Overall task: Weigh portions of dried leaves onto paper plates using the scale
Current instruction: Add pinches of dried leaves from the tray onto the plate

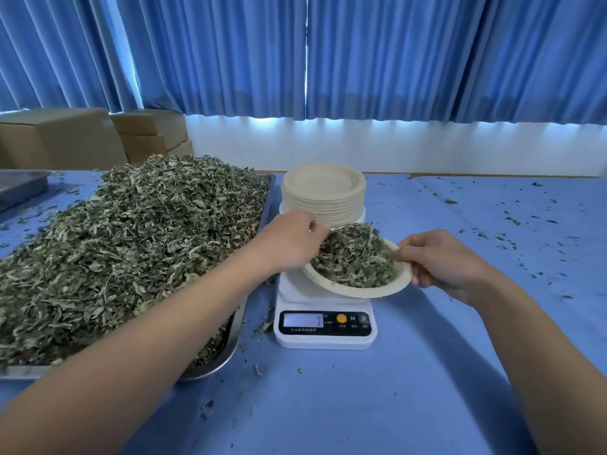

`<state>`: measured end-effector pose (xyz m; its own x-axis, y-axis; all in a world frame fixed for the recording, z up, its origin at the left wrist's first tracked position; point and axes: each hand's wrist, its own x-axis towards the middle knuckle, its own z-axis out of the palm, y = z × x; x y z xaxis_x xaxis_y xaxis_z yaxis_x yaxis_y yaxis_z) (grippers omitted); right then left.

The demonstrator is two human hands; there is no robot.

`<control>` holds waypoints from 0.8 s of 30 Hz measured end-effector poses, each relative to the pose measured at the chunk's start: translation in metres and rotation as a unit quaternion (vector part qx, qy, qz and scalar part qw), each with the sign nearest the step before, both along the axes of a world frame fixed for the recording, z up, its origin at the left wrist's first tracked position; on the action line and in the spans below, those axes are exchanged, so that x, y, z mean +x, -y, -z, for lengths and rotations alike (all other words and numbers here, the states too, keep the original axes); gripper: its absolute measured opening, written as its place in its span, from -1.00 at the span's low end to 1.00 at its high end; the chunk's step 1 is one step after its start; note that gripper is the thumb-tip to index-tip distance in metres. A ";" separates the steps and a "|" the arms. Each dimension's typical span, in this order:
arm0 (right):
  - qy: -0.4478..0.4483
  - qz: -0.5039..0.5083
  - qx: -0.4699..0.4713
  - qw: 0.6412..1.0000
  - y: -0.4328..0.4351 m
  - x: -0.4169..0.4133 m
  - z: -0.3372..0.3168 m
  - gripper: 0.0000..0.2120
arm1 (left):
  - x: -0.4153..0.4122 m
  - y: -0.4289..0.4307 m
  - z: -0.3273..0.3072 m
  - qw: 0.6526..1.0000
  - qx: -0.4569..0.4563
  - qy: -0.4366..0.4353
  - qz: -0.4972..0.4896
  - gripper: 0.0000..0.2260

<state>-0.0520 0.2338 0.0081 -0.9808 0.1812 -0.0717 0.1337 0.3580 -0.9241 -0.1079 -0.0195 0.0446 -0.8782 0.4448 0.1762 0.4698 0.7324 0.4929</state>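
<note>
A white digital scale (pixel 325 326) stands on the blue table in front of me, its display lit. Over its platform sits a cream paper plate (pixel 368 290) filled with dried green leaves (pixel 354 257), tilted and hanging off to the right. My right hand (pixel 440 261) pinches the plate's right rim. My left hand (pixel 292 241) rests at the plate's left edge, fingers curled against the leaves; whether it holds any is hidden. A stack of empty paper plates (pixel 323 192) stands just behind the scale.
A big steel tray (pixel 230 349) heaped with dried leaves (pixel 131 251) fills the left of the table. Another grey tray (pixel 19 187) sits far left. Cardboard boxes (pixel 65 139) stand behind. Leaf crumbs are scattered over the blue cloth (pixel 492 218) on the right.
</note>
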 end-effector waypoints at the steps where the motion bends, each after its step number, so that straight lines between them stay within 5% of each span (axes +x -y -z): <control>1: 0.005 0.007 -0.013 1.000 -0.012 0.003 -0.001 -0.86 | 0.004 -0.012 -0.001 0.999 0.039 0.021 0.006 -0.61; 8: -0.011 0.203 -0.029 0.979 -0.070 0.009 0.009 -0.79 | 0.003 -0.126 0.009 0.942 0.247 0.215 -0.075 -0.87; 10: -0.027 0.251 -0.024 0.967 -0.077 0.000 0.016 -0.73 | -0.007 -0.158 0.013 0.894 0.329 0.280 -0.118 -0.94; 12: -0.029 0.297 -0.040 0.954 -0.085 -0.015 0.024 -0.72 | -0.019 -0.183 0.019 0.841 0.400 0.331 -0.152 -0.79; 24: -0.024 0.392 -0.097 0.915 -0.132 -0.159 0.033 -0.78 | -0.101 -0.279 0.037 0.738 0.525 0.329 -0.267 -0.63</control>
<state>-0.2111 0.3660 -0.0251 -0.5580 0.8182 -0.1383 0.2369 -0.0026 -0.9715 -0.2090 0.2599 0.0076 -0.9276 -0.0745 -0.3661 -0.3425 -0.2216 0.9130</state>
